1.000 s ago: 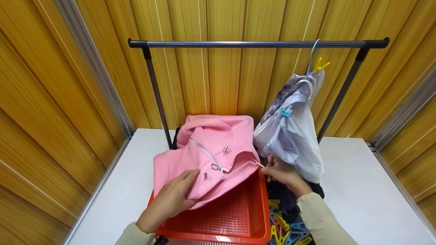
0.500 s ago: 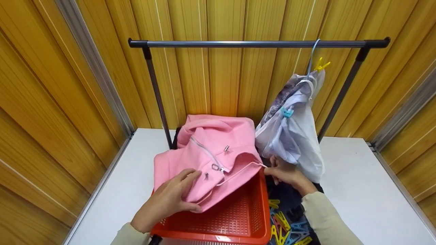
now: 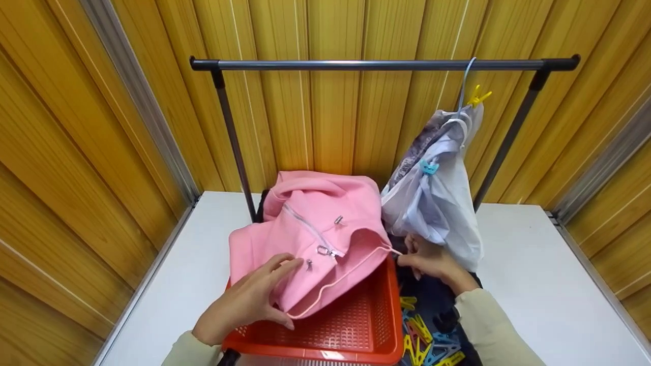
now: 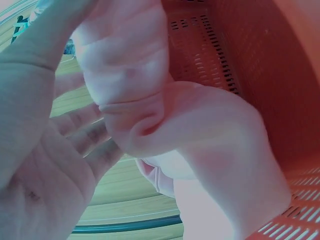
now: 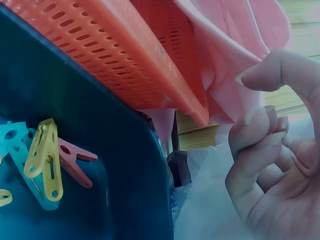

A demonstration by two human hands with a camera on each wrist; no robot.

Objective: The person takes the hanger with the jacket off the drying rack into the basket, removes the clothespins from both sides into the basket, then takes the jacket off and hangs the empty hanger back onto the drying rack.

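Note:
A pink zip-up hoodie (image 3: 262,239) lies folded over the back of a red plastic basket (image 3: 330,351), its metal zip pull facing up. Across the garment's gaping front opening runs a pale drawstring (image 3: 351,276). My left hand (image 3: 249,295) holds the left edge of the cloth, thumb below and fingers on top; in the left wrist view the fingers (image 4: 102,142) pass behind the fabric. At the right, my right hand (image 3: 432,262) pinches the drawstring's end beside the basket rim, its other fingers curled in the right wrist view.
White garments (image 3: 452,203) hang by a blue hanger from a metal rack rail (image 3: 346,65), with yellow and blue pegs on them. Several coloured clothes pegs (image 3: 419,330) lie in a dark bin (image 5: 130,165) right of the basket. Wood-look walls (image 3: 330,122) enclose the white table (image 3: 524,274).
My right hand has moved slightly right and down, drawing the drawstring out. More of the cord now shows across the opening. My left thumb has dropped lower, widening the spread of that hand.

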